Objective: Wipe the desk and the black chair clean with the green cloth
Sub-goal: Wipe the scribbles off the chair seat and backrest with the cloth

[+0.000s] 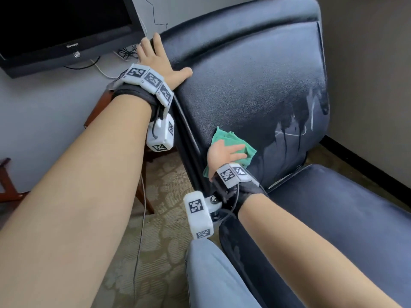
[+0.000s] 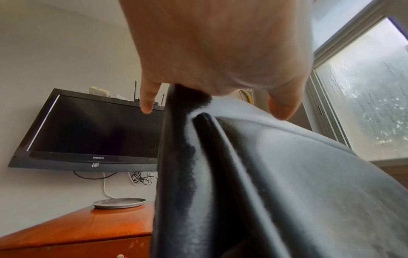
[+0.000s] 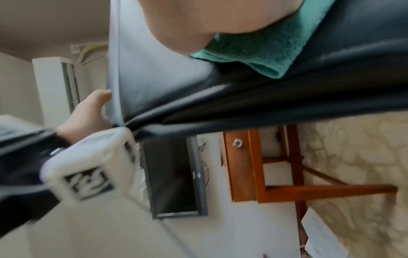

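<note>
The black chair (image 1: 255,85) fills the right of the head view, its backrest dusty grey with dark wet streaks at the lower right. My left hand (image 1: 160,61) grips the backrest's upper left edge, fingers over the back and thumb on the front; the left wrist view shows my left hand (image 2: 220,52) astride that edge of the chair (image 2: 287,174). My right hand (image 1: 224,153) lies flat on the bunched green cloth (image 1: 229,136) and presses it against the backrest's lower left. Close up, the cloth (image 3: 264,52) sticks out from under my palm. The wooden desk (image 2: 88,223) stands left of the chair.
A black TV (image 1: 62,30) hangs on the wall above the desk, with cables beneath it. A grey dish (image 2: 119,203) sits on the desk. A window (image 2: 364,87) lies beyond the chair. My jeans-clad leg (image 1: 218,274) is by the seat; patterned carpet covers the floor.
</note>
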